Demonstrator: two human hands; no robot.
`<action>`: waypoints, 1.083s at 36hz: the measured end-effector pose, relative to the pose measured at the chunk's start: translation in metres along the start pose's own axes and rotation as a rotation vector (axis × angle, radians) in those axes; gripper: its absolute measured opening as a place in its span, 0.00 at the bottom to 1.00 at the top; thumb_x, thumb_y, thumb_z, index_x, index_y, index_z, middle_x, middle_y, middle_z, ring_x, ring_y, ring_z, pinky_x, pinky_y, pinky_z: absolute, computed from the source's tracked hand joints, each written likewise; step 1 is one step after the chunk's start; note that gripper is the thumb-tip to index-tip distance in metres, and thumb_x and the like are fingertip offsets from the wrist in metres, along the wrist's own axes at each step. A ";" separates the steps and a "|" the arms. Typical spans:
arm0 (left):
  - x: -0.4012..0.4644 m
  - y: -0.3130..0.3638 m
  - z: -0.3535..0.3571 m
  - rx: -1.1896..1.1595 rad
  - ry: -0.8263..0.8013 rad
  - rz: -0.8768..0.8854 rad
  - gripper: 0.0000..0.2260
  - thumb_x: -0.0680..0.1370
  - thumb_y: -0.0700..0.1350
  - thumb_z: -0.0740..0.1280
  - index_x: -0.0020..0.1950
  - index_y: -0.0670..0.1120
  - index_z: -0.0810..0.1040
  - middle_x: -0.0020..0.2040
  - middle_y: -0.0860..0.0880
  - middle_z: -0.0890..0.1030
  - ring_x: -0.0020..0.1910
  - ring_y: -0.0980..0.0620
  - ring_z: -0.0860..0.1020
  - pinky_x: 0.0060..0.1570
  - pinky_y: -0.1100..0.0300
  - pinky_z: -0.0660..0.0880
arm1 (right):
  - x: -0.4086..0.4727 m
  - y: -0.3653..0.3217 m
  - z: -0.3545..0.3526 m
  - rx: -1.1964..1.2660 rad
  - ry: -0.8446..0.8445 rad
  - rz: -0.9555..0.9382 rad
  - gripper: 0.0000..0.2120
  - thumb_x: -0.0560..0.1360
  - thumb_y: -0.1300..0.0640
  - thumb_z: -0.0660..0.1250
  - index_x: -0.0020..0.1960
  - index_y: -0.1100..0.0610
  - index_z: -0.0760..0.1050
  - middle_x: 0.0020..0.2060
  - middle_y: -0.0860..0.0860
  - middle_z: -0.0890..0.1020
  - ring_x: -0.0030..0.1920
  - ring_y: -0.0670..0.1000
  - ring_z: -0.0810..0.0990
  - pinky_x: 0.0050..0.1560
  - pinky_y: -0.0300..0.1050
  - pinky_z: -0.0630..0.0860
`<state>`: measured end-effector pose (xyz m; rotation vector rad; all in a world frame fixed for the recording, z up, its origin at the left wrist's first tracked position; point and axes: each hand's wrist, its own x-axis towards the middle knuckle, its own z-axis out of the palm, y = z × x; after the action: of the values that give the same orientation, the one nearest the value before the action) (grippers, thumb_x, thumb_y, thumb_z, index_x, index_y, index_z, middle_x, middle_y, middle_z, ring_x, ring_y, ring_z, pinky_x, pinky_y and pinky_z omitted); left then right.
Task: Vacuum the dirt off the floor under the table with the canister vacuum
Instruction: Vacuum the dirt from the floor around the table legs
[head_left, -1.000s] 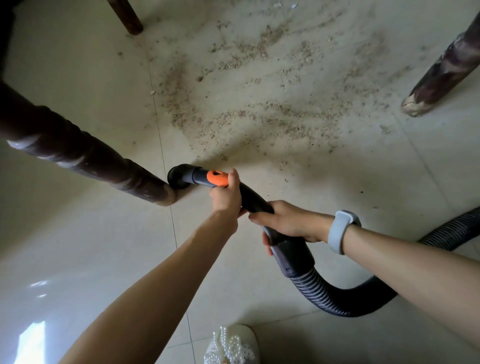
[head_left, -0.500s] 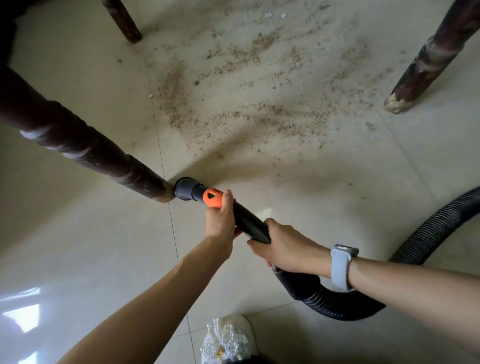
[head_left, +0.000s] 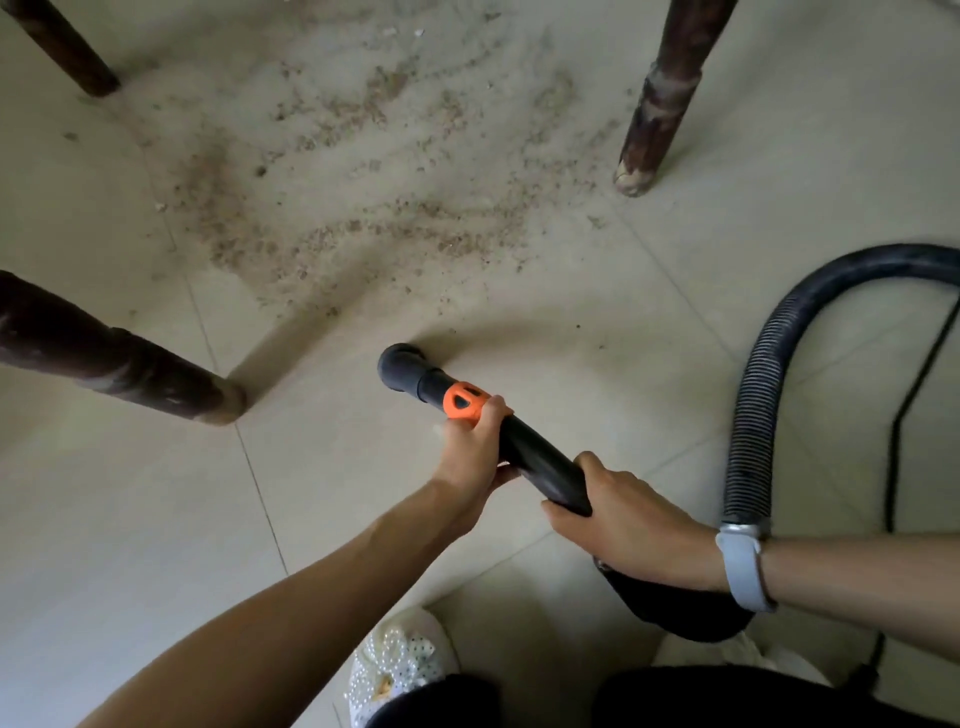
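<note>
- Head view: left hand (head_left: 475, 452) wrapped around the black vacuum tube (head_left: 524, 447), fingers curled over it right behind the orange collar (head_left: 464, 400).
- Right hand (head_left: 628, 525) grips the same tube further back, fingers curled over the top, thumb side underneath; pale watch band (head_left: 743, 566) on that wrist.
- Tube slants from lower right up to the left; its round black nozzle end (head_left: 400, 366) sits low at the floor (head_left: 130, 519), whether it touches the tile can't be told.
- Dirt (head_left: 363, 208) is a wide brown gritty scatter on the floor ahead of the nozzle, between the legs; nozzle is just short of its near edge, a few loose specks to the nozzle's right.
- Ribbed black hose (head_left: 753, 415) rises beside the right wrist, loops up and arcs off the right edge.
- Thin black cord (head_left: 898, 441) lies on the floor right of the hose.
- Dark wooden table legs: near left leg (head_left: 130, 374) foot left of the nozzle, apart from it; far left leg (head_left: 67, 52) at top left; right leg (head_left: 660, 104) with a worn, pale foot at top right.
- Floor is pale tile with grout lines.
- White beaded shoe (head_left: 400, 660) at bottom centre, dark trouser legs (head_left: 727, 696) at bottom edge.
</note>
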<state>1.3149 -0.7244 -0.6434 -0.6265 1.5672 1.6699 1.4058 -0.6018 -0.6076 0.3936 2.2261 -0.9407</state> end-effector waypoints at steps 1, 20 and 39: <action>0.000 -0.001 0.006 0.007 -0.021 -0.002 0.08 0.79 0.45 0.62 0.54 0.42 0.69 0.43 0.45 0.73 0.42 0.49 0.75 0.34 0.58 0.76 | -0.003 0.005 -0.002 0.010 0.015 0.012 0.14 0.78 0.43 0.60 0.52 0.53 0.64 0.36 0.52 0.79 0.36 0.53 0.82 0.37 0.48 0.78; -0.006 -0.012 0.102 0.408 -0.436 -0.073 0.10 0.79 0.49 0.61 0.54 0.44 0.72 0.45 0.47 0.76 0.44 0.52 0.76 0.40 0.60 0.77 | -0.060 0.058 0.002 0.146 0.344 0.376 0.14 0.78 0.44 0.61 0.51 0.52 0.62 0.35 0.47 0.73 0.33 0.43 0.74 0.31 0.35 0.67; 0.016 0.004 0.085 0.704 -0.398 -0.050 0.13 0.80 0.54 0.60 0.59 0.48 0.72 0.57 0.49 0.78 0.59 0.53 0.73 0.55 0.56 0.64 | 0.004 0.036 -0.010 0.536 0.322 0.204 0.16 0.73 0.59 0.66 0.57 0.60 0.64 0.41 0.55 0.77 0.38 0.56 0.79 0.43 0.53 0.80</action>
<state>1.3140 -0.6379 -0.6426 0.0344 1.6661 1.0075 1.4164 -0.5694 -0.6238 1.0595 2.1236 -1.4369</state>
